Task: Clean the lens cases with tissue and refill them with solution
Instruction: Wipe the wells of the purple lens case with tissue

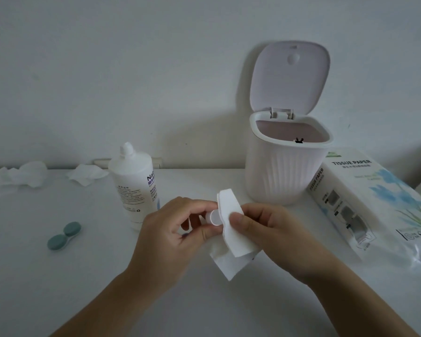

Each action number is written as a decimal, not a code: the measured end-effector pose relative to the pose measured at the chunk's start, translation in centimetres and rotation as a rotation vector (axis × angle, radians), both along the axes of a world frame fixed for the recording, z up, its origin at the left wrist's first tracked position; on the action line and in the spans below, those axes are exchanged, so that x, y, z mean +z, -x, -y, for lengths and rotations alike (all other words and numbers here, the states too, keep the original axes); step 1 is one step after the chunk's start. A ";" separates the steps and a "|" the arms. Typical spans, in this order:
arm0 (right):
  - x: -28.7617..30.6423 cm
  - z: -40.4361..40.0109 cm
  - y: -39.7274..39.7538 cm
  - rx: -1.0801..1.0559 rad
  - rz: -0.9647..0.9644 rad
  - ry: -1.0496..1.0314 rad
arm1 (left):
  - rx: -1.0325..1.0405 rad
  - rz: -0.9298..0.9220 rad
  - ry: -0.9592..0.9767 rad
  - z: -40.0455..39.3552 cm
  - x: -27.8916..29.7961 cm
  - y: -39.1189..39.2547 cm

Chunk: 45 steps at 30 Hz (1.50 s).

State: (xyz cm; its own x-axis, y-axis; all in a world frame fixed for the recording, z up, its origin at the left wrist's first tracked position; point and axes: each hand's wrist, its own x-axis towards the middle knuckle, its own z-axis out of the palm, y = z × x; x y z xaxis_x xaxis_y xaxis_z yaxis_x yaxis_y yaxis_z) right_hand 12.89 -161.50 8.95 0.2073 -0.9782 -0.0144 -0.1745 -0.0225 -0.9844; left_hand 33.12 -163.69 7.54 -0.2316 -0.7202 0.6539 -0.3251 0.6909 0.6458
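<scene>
Left hand pinches a white cap; right hand clamps folded tissue against it. Both just in front of the solution bottle; green lens case lies left of bottle.

The white counter carries several things, and I place them all by the solution bottle, which stands upright near the middle. To the left of the bottle and nearer to the camera lies a green lens case with both caps on. Behind the bottle on its left, at the wall, lies one crumpled tissue, and farther left another crumpled tissue. To the right of the bottle stands a white bin with its lid raised. Beyond the bin lies a tissue paper pack.
</scene>
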 end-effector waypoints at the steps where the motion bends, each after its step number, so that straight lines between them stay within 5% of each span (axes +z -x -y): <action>1: -0.2 -0.1 -0.1 -0.033 0.024 0.021 | 0.005 -0.010 0.015 -0.1 0.0 0.1; 7: -1.0 -0.5 -1.1 -0.119 0.127 0.079 | -0.027 -0.083 -0.067 -0.5 -0.5 0.8; 13: -0.9 -0.7 -0.6 -0.018 -0.056 0.038 | -0.138 -0.013 -0.263 0.9 0.5 -0.8; 21: -1.0 -0.9 -0.9 -0.127 0.133 0.060 | -0.102 -0.086 -0.151 -0.3 -0.5 0.6; 29: -1.1 -1.0 -0.9 -0.021 -0.056 0.060 | -0.169 -0.030 -0.309 0.9 0.4 -0.9; 39: -1.3 -1.0 -1.5 -0.251 0.121 0.158 | -0.055 -0.135 -0.205 -0.6 -0.3 0.8; 45: -1.3 -1.1 -1.6 -0.373 0.113 0.365 | -0.142 -0.149 -0.337 -0.2 0.1 0.2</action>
State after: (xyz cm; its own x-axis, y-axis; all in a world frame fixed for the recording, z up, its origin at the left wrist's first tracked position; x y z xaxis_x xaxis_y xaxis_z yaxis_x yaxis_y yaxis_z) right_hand 14.49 -160.39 7.61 -0.1749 -0.9229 0.3431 -0.1296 -0.3238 -0.9372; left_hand 32.88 -163.50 7.64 -0.2649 -0.8676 0.4208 -0.1264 0.4639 0.8768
